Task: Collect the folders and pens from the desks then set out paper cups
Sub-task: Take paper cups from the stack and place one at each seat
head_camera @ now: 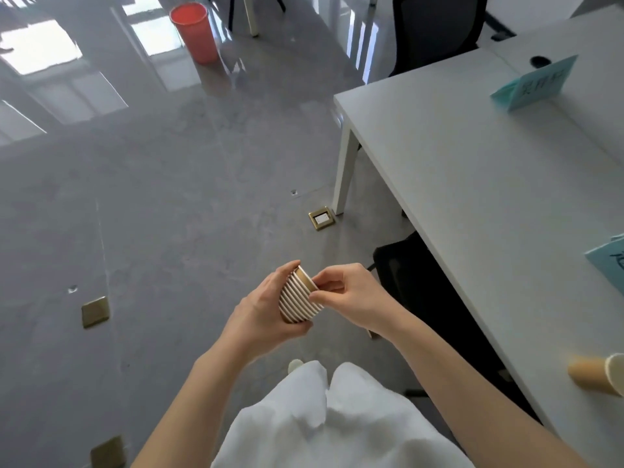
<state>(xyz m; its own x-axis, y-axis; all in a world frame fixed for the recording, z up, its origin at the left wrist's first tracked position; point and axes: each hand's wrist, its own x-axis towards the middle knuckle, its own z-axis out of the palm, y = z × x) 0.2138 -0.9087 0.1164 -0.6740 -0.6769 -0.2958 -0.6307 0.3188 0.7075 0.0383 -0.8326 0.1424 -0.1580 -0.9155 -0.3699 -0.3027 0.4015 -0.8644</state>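
Cups (299,300) are coming apart one at a time as a person stands on the grey floor (169,197) just beside a white desk (472,170). The left hand (266,309) is wrapping round the nested stack, fingers closed on its ribbed sides, holding it tilted with the open end pointing up and to the right. The right hand (344,295) is pinching the rim of the topmost cup between thumb and fingertips, apparently working it loose.

No folders or pens are showing on the part of the desk in view, which suggests the collecting is finished here, though the far desks are out of frame. The setting-out appears to be under way: one lone cup (597,374) is already on the desk at the lower right edge, near a blue name card (611,261), though the wide lens is making it hard to tell whether it is upright or lying over. A second name card (537,84) farther along is standing with no cup beside it, so that place at least looks to be waiting. Several cups are left in the stack. A red bin (196,32) is sitting well apart on the floor.
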